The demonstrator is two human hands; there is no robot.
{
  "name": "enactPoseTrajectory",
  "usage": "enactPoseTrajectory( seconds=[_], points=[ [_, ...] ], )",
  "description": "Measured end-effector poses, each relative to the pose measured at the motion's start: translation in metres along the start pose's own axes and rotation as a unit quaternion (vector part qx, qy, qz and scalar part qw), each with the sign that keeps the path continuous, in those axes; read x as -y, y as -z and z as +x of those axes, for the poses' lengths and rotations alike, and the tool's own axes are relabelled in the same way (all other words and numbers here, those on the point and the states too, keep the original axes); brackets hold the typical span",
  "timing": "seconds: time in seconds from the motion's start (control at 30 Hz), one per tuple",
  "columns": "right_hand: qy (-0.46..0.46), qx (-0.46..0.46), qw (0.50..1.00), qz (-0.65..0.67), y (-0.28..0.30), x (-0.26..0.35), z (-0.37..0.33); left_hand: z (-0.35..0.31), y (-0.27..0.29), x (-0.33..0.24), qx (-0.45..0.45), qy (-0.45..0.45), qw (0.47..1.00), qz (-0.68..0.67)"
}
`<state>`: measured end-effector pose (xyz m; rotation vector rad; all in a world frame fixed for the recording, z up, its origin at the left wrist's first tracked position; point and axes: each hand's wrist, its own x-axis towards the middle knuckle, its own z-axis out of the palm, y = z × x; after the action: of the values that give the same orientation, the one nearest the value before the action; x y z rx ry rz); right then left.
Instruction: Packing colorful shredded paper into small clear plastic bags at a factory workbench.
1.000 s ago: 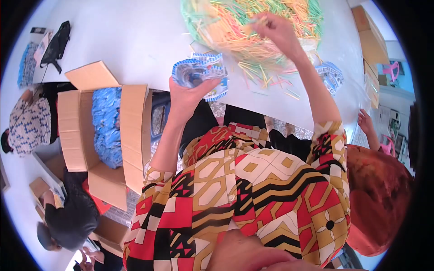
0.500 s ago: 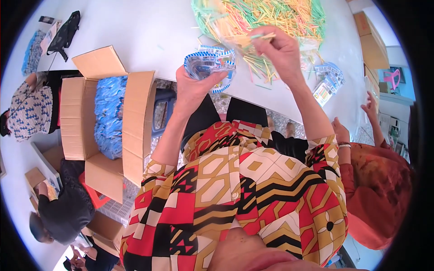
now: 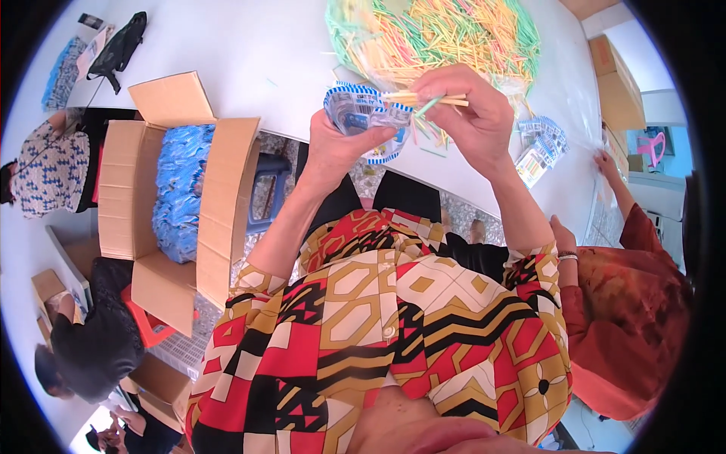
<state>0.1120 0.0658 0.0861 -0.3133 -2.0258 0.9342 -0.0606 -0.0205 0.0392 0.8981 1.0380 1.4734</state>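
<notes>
Between the thumb and fingers of my left hand (image 3: 336, 147) is a clear plastic bag (image 3: 355, 113) with blue-and-white striped edges, its mouth spread. My right hand (image 3: 473, 113) pinches a small bunch of thin sticks (image 3: 442, 100), mostly yellow with a green one, like candy sticks or straws. Their left ends are at the bag's mouth; whether any are inside I cannot tell. Beyond my hands lies a big heap of yellow, green and pink sticks (image 3: 454, 38) on clear plastic sheeting. More striped bags (image 3: 544, 144) lie on the table right of my right hand.
An open cardboard box (image 3: 125, 197) packed with blue plastic packets (image 3: 181, 193) stands left of me, beside a blue stool (image 3: 266, 193). A black bag (image 3: 121, 53) lies on the white table (image 3: 227, 45). A person in rust-red (image 3: 628, 325) is close on my right; others are at left.
My right hand has come down and left from the heap, bringing the bunch of sticks to the bag's mouth. The bag in my left hand has shifted slightly right.
</notes>
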Motion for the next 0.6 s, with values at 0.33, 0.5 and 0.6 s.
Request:
enactPoseTrajectory(
  seconds=[0.33,0.5,0.6],
  points=[
    [-0.235,0.044,0.966,0.095,0.009,0.013,0.001,0.002,0.004,-0.001,0.003,0.008,0.996,0.086],
    [-0.239,-0.003,0.965,0.111,0.005,0.010,0.001,0.003,0.004,0.000,-0.014,-0.039,0.997,0.072],
    [-0.237,-0.012,0.966,0.104,0.004,0.010,0.002,0.003,0.002,0.001,-0.023,-0.036,0.997,0.061]
  ],
)
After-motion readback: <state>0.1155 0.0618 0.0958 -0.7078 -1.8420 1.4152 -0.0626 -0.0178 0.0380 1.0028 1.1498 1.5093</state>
